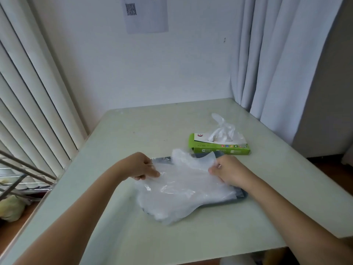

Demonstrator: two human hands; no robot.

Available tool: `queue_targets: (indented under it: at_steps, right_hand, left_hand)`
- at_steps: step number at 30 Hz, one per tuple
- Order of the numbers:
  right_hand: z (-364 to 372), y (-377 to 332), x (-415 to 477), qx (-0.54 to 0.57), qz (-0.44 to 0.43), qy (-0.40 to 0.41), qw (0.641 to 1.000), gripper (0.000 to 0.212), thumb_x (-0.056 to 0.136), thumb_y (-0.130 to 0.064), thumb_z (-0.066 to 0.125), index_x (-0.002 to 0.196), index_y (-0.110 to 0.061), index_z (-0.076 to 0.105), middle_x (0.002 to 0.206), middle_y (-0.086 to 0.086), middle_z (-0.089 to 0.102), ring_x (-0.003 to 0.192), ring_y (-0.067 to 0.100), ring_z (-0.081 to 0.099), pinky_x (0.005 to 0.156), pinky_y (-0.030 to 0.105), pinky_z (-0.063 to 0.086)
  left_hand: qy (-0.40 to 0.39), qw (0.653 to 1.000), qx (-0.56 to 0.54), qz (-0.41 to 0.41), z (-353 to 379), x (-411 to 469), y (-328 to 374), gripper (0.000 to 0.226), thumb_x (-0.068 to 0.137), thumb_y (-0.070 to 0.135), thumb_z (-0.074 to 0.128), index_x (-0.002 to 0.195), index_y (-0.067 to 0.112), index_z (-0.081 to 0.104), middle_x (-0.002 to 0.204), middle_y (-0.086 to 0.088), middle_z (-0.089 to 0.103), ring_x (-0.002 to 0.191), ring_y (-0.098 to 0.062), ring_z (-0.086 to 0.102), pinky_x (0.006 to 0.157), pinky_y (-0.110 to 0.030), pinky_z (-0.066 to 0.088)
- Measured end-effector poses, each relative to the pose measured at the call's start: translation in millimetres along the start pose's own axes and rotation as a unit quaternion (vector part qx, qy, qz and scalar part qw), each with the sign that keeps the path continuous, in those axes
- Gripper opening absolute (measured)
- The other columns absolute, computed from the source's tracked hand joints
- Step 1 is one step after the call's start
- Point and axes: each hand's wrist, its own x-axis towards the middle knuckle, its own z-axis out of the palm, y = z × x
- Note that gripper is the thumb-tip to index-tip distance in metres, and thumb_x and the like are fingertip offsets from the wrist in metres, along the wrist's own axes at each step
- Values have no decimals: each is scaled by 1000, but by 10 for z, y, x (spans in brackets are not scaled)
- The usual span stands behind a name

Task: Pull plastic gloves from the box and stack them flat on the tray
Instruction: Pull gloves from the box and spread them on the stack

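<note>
Standing by the desk (133,131), I see the person holding both hands over a dark tray (242,194) that lies near its middle. The left hand (141,167) pinches the left edge of a thin clear glove (191,165), with the fingers curled round the film. The right hand (229,173) pinches the opposite edge the same way. The two hands are apart, with the glove stretched between them. Its far edge curls up off the pile while the rest sags low.

Beneath it lies the stack of gloves (181,203), cloudy and fairly flat. It covers most of the tray and spills over the near edge onto the desk (only the tray's right end and a strip at the far left corner show).

Just beyond the tray, toward the right, sits the green box (219,149). A crumpled glove (221,131) stands up out of its top opening.

A pale curtain (277,64) hangs at the right, and vertical blinds (28,92) fill the left. A sheet of paper (146,14) with a printed code is stuck on the wall behind.
</note>
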Motion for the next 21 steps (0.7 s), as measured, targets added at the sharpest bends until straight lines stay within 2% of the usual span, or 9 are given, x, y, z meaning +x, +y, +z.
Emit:
queue_targets:
  at_steps: [2, 4, 7, 9, 11, 13, 15, 19, 21]
  right_hand:
    - [14, 35, 21, -25, 0, 5, 1000, 28, 91, -23, 57, 78, 1, 65, 65, 7, 61, 60, 19, 54, 59, 26, 42]
    - [39, 65, 35, -39, -3, 7, 999, 29, 91, -22, 57, 71, -2, 62, 60, 4, 58, 55, 14, 50, 55, 24, 40]
    - [73, 94, 43, -41, -4, 7, 999, 28, 91, -25, 57, 73, -4, 64, 58, 0, 57, 56, 12, 51, 52, 21, 36]
    - [88, 108, 50, -36, 0, 7, 999, 28, 90, -26, 58, 77, -3, 67, 58, 0, 59, 55, 12, 53, 51, 21, 38]
    - [101, 121, 68, -37, -1, 8, 999, 29, 90, -25, 58, 77, -2, 67, 59, 2, 60, 56, 14, 54, 56, 25, 42]
    - [110, 148, 93, -43, -3, 10, 999, 30, 89, -25, 58, 75, 1, 65, 61, 3, 59, 61, 18, 54, 60, 29, 44]
    - [111, 211, 111, -52, -4, 16, 999, 27, 88, -27, 60, 72, -6, 60, 66, -1, 56, 69, 18, 55, 60, 29, 40]
    - [33, 326, 68, -65, -26, 120, 990, 19, 82, -30, 71, 88, -18, 57, 84, -8, 53, 85, 15, 54, 68, 28, 37]
    - [-6, 296, 20, -49, -144, 165, 974, 31, 78, -30, 77, 102, -21, 60, 95, -14, 52, 91, 7, 51, 74, 22, 35]
  left_hand:
    - [75, 989, 127, -26, -26, -24, 28, 18, 77, 23, 76, 80, 9, 65, 62, 0, 58, 57, -16, 54, 52, -19, 41]
    - [190, 954, 227, -42, -40, -83, 71, 22, 83, 21, 69, 100, 8, 65, 85, -2, 64, 78, -21, 60, 64, -23, 42]
    - [292, 932, 202, 67, 103, -184, 264, 31, 93, 20, 55, 123, 12, 55, 119, -7, 60, 108, -26, 57, 85, -30, 42]
    - [257, 941, 141, 169, 335, -266, 480, 40, 98, 28, 50, 136, 16, 48, 134, -5, 54, 121, -23, 52, 97, -27, 34]
    - [155, 947, 168, 224, 630, -290, 620, 57, 99, 40, 45, 148, 17, 30, 151, -2, 36, 138, -19, 35, 107, -23, 18]
    - [46, 942, 246, 225, 891, -213, 592, 74, 97, 52, 40, 154, 17, 8, 161, -1, 9, 148, -17, 7, 117, -34, 1]
    - [-18, 942, 272, 194, 1044, -97, 471, 85, 93, 63, 36, 154, 21, -5, 162, 3, -10, 148, -19, -12, 118, -51, -5]
    - [-24, 946, 265, 183, 1144, 22, 350, 101, 80, 80, 39, 152, 31, -11, 159, 9, -21, 146, -21, -22, 113, -61, -9]
    - [-26, 946, 270, 177, 1147, 32, 355, 105, 77, 82, 40, 152, 32, -13, 158, 9, -22, 145, -22, -23, 113, -62, -10]
